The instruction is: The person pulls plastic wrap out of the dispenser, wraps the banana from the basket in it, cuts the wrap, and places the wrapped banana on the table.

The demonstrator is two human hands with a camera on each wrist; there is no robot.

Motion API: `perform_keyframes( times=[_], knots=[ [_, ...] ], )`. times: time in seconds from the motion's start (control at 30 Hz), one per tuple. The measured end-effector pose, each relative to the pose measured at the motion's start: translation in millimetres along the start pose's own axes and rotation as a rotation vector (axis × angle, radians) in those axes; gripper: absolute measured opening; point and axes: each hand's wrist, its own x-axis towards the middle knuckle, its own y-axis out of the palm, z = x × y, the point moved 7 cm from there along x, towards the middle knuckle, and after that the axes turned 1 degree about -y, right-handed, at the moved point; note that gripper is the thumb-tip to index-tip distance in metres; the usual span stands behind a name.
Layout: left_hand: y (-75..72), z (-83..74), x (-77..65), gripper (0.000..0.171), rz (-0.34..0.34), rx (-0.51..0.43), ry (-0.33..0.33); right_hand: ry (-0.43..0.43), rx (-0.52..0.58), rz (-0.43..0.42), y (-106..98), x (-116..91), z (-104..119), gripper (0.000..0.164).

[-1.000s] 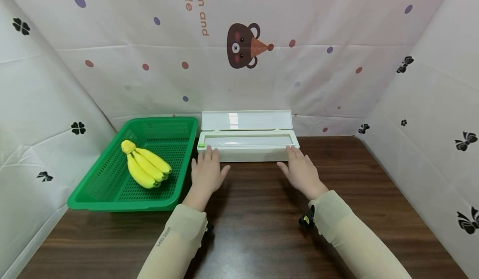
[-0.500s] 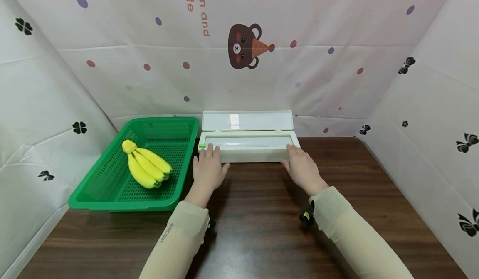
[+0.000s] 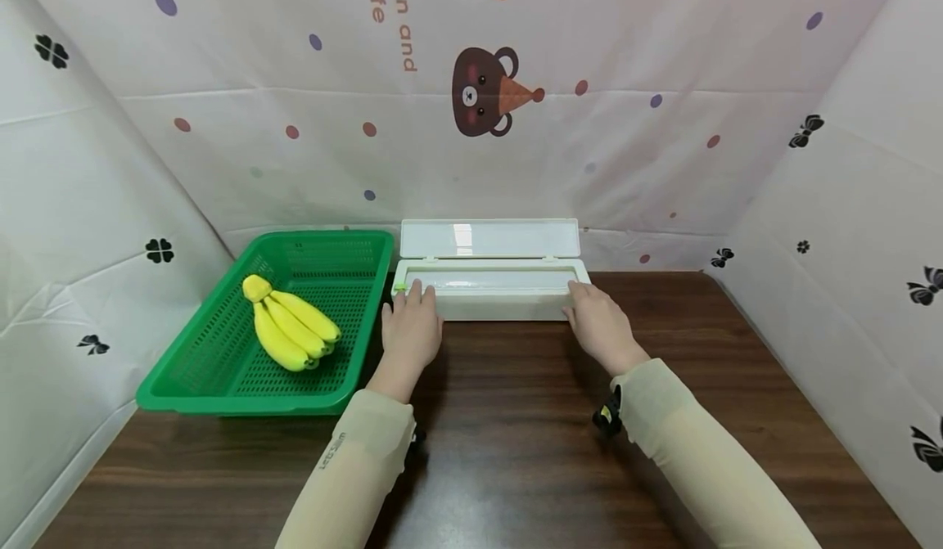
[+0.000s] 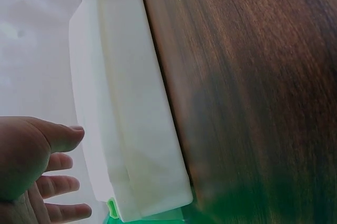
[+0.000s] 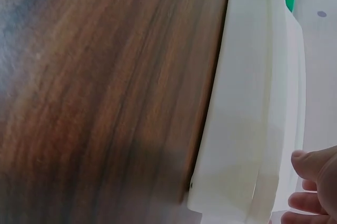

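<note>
Though I can't tell whether they touch it, my two hands, left hand (image 3: pixel 410 328) and right hand (image 3: pixel 598 328), reach over the ends of one white box (image 3: pixel 508 308), fingers loosely extended, parted from the thumbs. Behind it, its single raised lid (image 3: pixel 501 240) nears the patterned sheet (image 3: pixel 626 173). Worktop (image 3: pixel 508 451) stretches before and right of the box; one green basket (image 3: pixel 239 406), left of it, holds one banana bunch (image 3: pixel 291 328).

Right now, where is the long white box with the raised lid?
In the head view, the long white box stands near the far edge of the table, just right of the green plastic basket.
</note>
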Motion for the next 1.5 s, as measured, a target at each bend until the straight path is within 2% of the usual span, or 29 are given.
perform_keyframes(
  times=[0.27,0.57,1.03,1.23,1.5],
  knots=[
    [-0.4,0.7,3.6,0.047,-0.017,-0.023,-0.018,0.022,0.011,0.013,0.3,8.2,-5.4,0.041],
    [-2.0,-1.0,13.4,0.042,0.005,-0.021,-0.015,0.016,-0.007,-0.011,-1.1,16.1,-9.4,0.029],
    [-2.0,-2.5,24.3,0.031,-0.035,-0.058,-0.007,-0.010,-0.027,0.016,2.4,28.9,-16.0,0.015],
    [-3.2,-2.2,28.6,0.031,-0.017,-0.036,-0.014,-0.032,-0.042,0.032,3.4,34.8,-15.4,0.014],
    [-1.3,-2.1,35.3,0.032,0.010,-0.036,-0.039,-0.046,-0.057,0.065,6.0,42.0,-15.9,0.021]
  ],
)
